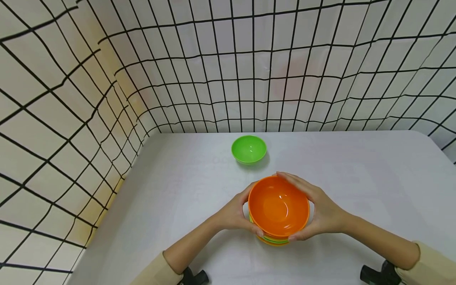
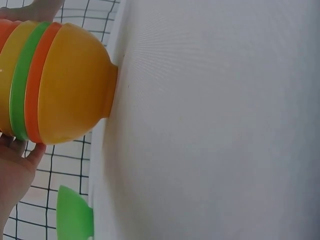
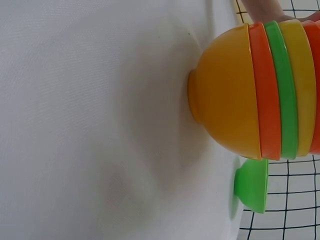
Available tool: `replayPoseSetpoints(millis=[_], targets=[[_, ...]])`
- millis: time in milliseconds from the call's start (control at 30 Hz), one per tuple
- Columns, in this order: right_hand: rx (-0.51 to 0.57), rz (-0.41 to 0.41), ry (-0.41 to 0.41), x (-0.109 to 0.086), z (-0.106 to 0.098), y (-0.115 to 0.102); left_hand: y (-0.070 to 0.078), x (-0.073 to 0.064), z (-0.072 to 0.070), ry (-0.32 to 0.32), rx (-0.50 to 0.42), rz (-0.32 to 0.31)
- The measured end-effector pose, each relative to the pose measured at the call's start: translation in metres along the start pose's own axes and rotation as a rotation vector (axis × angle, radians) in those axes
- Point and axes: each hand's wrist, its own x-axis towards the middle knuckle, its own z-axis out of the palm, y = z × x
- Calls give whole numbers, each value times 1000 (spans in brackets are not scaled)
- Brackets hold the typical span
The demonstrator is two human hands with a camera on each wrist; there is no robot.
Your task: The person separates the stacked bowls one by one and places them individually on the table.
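Observation:
Five-coloured layering shows in a stack of nested plastic bowls (image 3: 227,95), with an orange bowl (image 1: 276,208) on top. Below it come yellow, green and orange rims, and a yellow-orange bowl (image 2: 75,85) forms the bottom. My left hand (image 1: 236,211) holds the stack from the left, thumb at the near rim. From the right, my right hand (image 1: 324,213) grips it, fingers over the far rim and thumb in front. The stack's foot appears to be at the table surface. Behind it, apart, a single green bowl (image 1: 248,149) sits upright.
A white-covered table (image 1: 178,178) lies under everything. Black wire grid panels (image 1: 253,79) over pale sheeting stand along its back and left sides.

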Motion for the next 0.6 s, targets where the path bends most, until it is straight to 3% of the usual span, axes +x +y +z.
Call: replayPoseSetpoints(millis=[67,233,367,600], targets=[[11,-4,4,0,0,0,-9,0,0,-3,-11,4],[44,-70,47,3,-2,-1,-8,0,-1,-3,-6,4],[89,-119,82,6,-8,-2,2,-1,-1,-1,-7,9],[156,-124,75,8,-14,-6,19,-1,-1,3,-12,17]])
